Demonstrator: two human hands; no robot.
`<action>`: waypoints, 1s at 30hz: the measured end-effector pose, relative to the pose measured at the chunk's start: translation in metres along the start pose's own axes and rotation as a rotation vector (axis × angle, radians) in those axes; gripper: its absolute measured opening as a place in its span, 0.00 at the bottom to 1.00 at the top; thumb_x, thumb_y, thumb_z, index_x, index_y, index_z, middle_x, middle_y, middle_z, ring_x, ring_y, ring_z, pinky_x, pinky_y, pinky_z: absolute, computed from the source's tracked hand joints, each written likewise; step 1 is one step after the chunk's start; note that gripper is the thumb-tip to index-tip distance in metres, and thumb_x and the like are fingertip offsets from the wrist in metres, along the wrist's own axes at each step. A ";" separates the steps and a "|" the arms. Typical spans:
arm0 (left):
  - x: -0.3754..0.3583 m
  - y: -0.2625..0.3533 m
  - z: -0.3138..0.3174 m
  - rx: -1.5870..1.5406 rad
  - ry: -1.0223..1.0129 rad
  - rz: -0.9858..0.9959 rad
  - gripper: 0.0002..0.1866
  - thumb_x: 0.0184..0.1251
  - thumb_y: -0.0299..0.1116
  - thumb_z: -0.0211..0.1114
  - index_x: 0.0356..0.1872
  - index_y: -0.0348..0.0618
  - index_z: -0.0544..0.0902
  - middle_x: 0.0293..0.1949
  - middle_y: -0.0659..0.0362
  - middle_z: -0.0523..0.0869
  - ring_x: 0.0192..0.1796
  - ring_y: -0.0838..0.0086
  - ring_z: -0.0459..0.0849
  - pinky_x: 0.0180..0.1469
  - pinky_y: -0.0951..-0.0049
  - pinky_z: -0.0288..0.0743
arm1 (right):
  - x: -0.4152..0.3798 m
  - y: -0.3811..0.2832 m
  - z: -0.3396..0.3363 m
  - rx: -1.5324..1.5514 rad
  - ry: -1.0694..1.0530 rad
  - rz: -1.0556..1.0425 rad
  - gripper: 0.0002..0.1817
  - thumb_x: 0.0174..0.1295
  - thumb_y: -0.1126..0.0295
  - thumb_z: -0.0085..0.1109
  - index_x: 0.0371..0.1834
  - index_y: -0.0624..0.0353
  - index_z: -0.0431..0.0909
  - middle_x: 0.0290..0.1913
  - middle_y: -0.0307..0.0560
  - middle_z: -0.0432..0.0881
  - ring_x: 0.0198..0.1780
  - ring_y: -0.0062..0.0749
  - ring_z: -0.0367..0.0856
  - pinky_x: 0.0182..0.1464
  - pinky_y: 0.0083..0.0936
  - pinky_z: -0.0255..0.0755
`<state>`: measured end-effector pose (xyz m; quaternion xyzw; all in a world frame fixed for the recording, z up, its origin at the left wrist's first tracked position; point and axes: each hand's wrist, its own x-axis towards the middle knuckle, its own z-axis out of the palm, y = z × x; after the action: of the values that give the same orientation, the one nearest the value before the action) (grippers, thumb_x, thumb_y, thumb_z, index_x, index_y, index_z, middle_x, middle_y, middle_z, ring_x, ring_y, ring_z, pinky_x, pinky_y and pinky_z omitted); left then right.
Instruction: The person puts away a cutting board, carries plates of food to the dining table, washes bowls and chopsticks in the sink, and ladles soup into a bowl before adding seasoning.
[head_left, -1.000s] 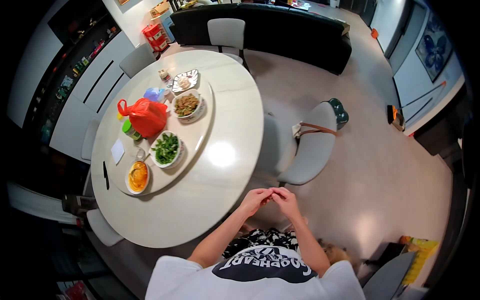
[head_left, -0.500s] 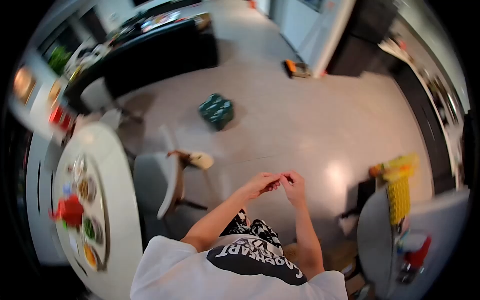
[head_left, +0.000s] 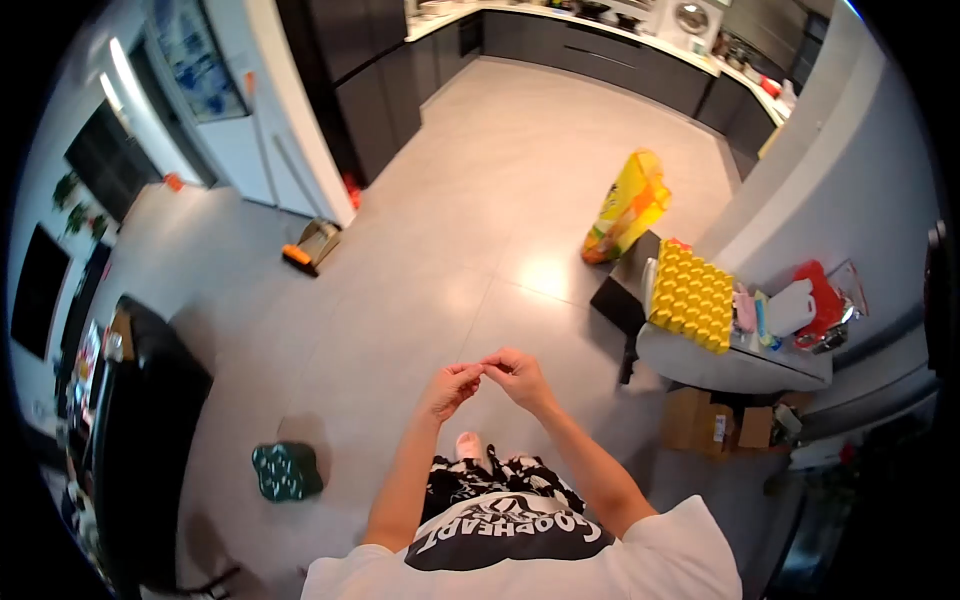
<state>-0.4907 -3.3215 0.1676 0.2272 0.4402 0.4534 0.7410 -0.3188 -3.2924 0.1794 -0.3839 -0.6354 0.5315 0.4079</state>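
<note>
My left hand (head_left: 453, 390) and my right hand (head_left: 519, 377) meet at the fingertips in front of my body, above the floor. The fingers of each are pinched together; whatever may be between them is too small to make out. Below them show my patterned trousers (head_left: 500, 480) and one foot (head_left: 468, 446). Nearest on the right stands a small table (head_left: 690, 360) with a yellow egg-tray-like sheet (head_left: 692, 297) on it.
A yellow bag (head_left: 628, 208) stands on the floor beyond the table. A green stool (head_left: 286, 471) and a black sofa (head_left: 150, 430) are at the left. A broom and dustpan (head_left: 313, 246) rest by the wall. Cardboard boxes (head_left: 695, 422) lie under the table. Kitchen cabinets (head_left: 600, 65) line the back.
The view has turned to the right, bringing the kitchen and small table nearer the middle; the dining table has left view. My hands still meet at the fingertips.
</note>
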 end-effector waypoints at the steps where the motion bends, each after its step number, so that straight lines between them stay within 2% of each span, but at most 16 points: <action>1: 0.027 0.020 0.005 0.024 -0.065 -0.034 0.07 0.58 0.34 0.68 0.31 0.42 0.82 0.25 0.67 0.80 0.28 0.84 0.75 0.32 0.85 0.70 | 0.022 -0.009 -0.015 -0.046 0.023 -0.038 0.04 0.58 0.76 0.58 0.34 0.64 0.82 0.29 0.35 0.78 0.30 0.17 0.72 0.32 0.17 0.67; 5: 0.127 0.087 0.036 0.115 -0.243 -0.156 0.07 0.58 0.33 0.68 0.32 0.42 0.82 0.26 0.67 0.80 0.29 0.84 0.75 0.33 0.85 0.70 | 0.099 -0.007 -0.078 -0.065 0.053 -0.064 0.05 0.56 0.77 0.60 0.34 0.64 0.83 0.29 0.37 0.79 0.30 0.19 0.74 0.33 0.16 0.68; 8: 0.215 0.119 0.055 0.180 -0.324 -0.273 0.07 0.58 0.33 0.68 0.32 0.42 0.82 0.27 0.66 0.80 0.30 0.84 0.75 0.34 0.85 0.70 | 0.165 0.035 -0.127 0.297 0.033 0.073 0.04 0.55 0.77 0.62 0.33 0.64 0.83 0.30 0.37 0.79 0.32 0.19 0.75 0.36 0.16 0.68; 12: 0.343 0.155 0.073 0.127 -0.429 -0.349 0.08 0.58 0.34 0.68 0.32 0.41 0.82 0.27 0.66 0.80 0.29 0.84 0.74 0.34 0.85 0.70 | 0.269 0.049 -0.200 0.362 -0.005 0.135 0.03 0.54 0.76 0.63 0.31 0.63 0.83 0.30 0.37 0.80 0.34 0.18 0.75 0.38 0.17 0.69; 14: 0.403 0.185 0.090 0.002 -0.417 -0.371 0.08 0.58 0.34 0.69 0.32 0.42 0.81 0.26 0.67 0.79 0.28 0.84 0.74 0.33 0.85 0.70 | 0.335 0.048 -0.233 0.390 -0.025 0.133 0.02 0.55 0.76 0.63 0.30 0.63 0.83 0.30 0.37 0.80 0.34 0.17 0.75 0.38 0.17 0.69; 15: 0.430 0.203 0.098 -0.054 -0.491 -0.375 0.09 0.58 0.36 0.69 0.32 0.43 0.80 0.26 0.67 0.79 0.29 0.85 0.73 0.32 0.86 0.70 | 0.366 0.041 -0.247 0.416 -0.006 0.152 0.03 0.56 0.75 0.62 0.31 0.63 0.82 0.30 0.37 0.80 0.34 0.17 0.75 0.39 0.16 0.70; 18: 0.506 0.255 0.120 -0.099 -0.439 -0.321 0.10 0.58 0.37 0.69 0.34 0.44 0.79 0.28 0.67 0.79 0.29 0.85 0.73 0.31 0.87 0.70 | 0.459 0.048 -0.285 0.510 -0.008 0.122 0.04 0.57 0.74 0.62 0.32 0.63 0.80 0.30 0.36 0.80 0.34 0.17 0.75 0.40 0.16 0.70; 21: 0.587 0.307 0.148 -0.063 -0.404 -0.254 0.13 0.58 0.40 0.68 0.36 0.44 0.79 0.29 0.67 0.79 0.30 0.84 0.75 0.33 0.87 0.72 | 0.549 0.065 -0.327 0.465 0.048 0.087 0.04 0.58 0.74 0.61 0.33 0.63 0.79 0.30 0.37 0.80 0.35 0.17 0.76 0.41 0.16 0.71; 25: 0.706 0.353 0.168 -0.055 -0.369 -0.231 0.13 0.59 0.41 0.67 0.38 0.45 0.78 0.29 0.66 0.79 0.31 0.83 0.77 0.34 0.87 0.74 | 0.643 0.093 -0.414 0.149 0.322 0.060 0.06 0.57 0.72 0.61 0.33 0.63 0.81 0.29 0.36 0.81 0.32 0.17 0.76 0.37 0.17 0.71; 28: 0.811 0.392 0.183 -0.054 -0.361 -0.251 0.11 0.61 0.39 0.66 0.38 0.45 0.77 0.29 0.65 0.79 0.30 0.82 0.78 0.33 0.86 0.74 | 0.704 0.099 -0.512 0.247 0.597 -0.013 0.03 0.55 0.75 0.63 0.30 0.62 0.81 0.28 0.36 0.81 0.31 0.17 0.76 0.37 0.16 0.71; 30: 0.886 0.424 0.191 -0.013 -0.367 -0.260 0.10 0.62 0.38 0.65 0.37 0.45 0.77 0.29 0.65 0.79 0.30 0.82 0.78 0.32 0.86 0.74 | 0.731 0.069 -0.579 0.137 0.776 -0.029 0.01 0.54 0.76 0.63 0.29 0.61 0.81 0.28 0.36 0.81 0.31 0.17 0.75 0.36 0.15 0.70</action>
<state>-0.3483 -2.3311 0.1817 0.2424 0.3209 0.3078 0.8623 -0.0507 -2.3989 0.2510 -0.5191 -0.4026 0.3820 0.6500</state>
